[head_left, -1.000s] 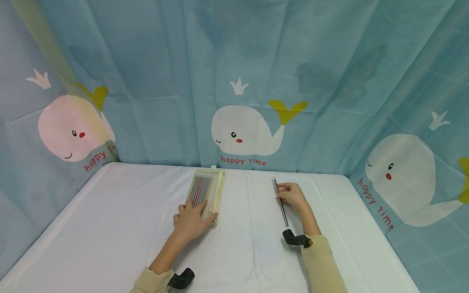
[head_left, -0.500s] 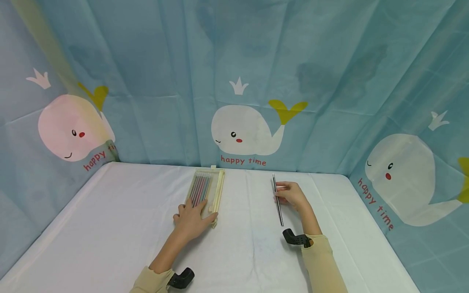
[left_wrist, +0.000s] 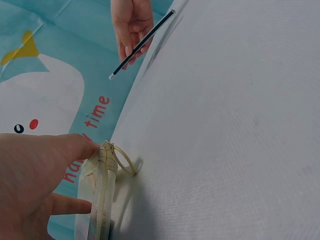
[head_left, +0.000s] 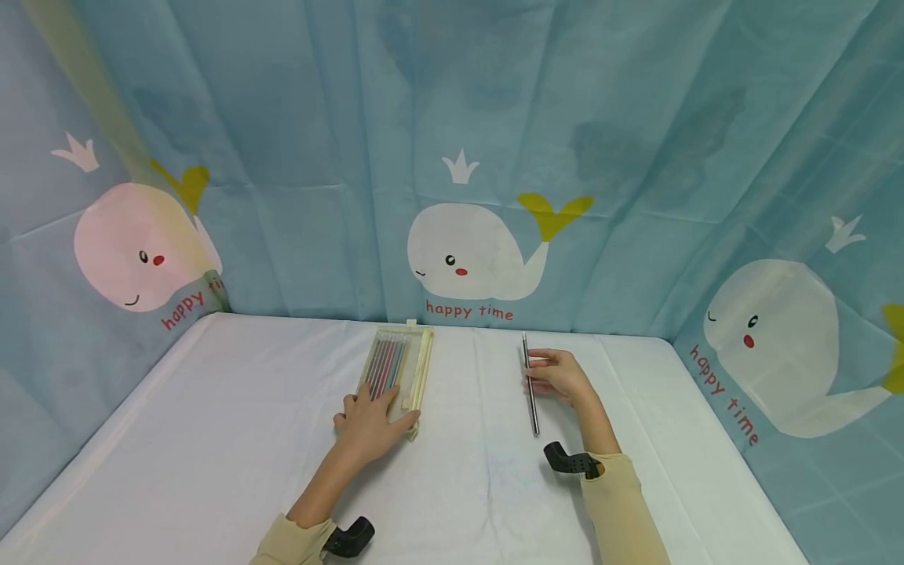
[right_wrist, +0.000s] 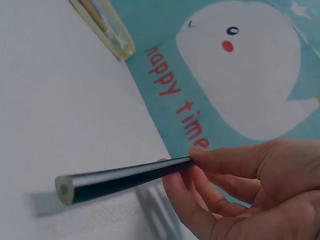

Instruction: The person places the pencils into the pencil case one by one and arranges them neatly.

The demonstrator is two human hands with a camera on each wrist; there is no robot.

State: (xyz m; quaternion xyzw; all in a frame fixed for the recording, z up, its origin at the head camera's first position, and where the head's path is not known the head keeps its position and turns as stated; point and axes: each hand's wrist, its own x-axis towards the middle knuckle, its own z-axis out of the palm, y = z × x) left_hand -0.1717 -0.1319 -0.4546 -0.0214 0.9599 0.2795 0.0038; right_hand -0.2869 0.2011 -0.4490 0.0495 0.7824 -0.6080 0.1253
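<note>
My right hand (head_left: 560,375) pinches a dark, silver-striped pencil (head_left: 531,400) between thumb and fingers, a little above the white cloth. In the right wrist view the pencil's flat, unsharpened end (right_wrist: 65,190) faces the camera; a pale tip (left_wrist: 112,76) marks its other end in the left wrist view. With fingers spread, my left hand (head_left: 369,428) rests on the near part of a pale yellow, see-through zip pencil case (head_left: 422,361). Several pencils (head_left: 387,361) show inside it. The left thumb touches the case's zip edge, beside a small cord loop (left_wrist: 127,162).
A white cloth (head_left: 466,486) covers the table. Blue curtains (head_left: 318,235) with printed whales stand along its back and sides. Each wrist wears a black camera mount, one on the left (head_left: 351,537) and one on the right (head_left: 565,459).
My right hand has shifted slightly left and away from me. The pencil's near end has swung left, so it stands closer to straight in the head view. The left hand and case have stayed put.
</note>
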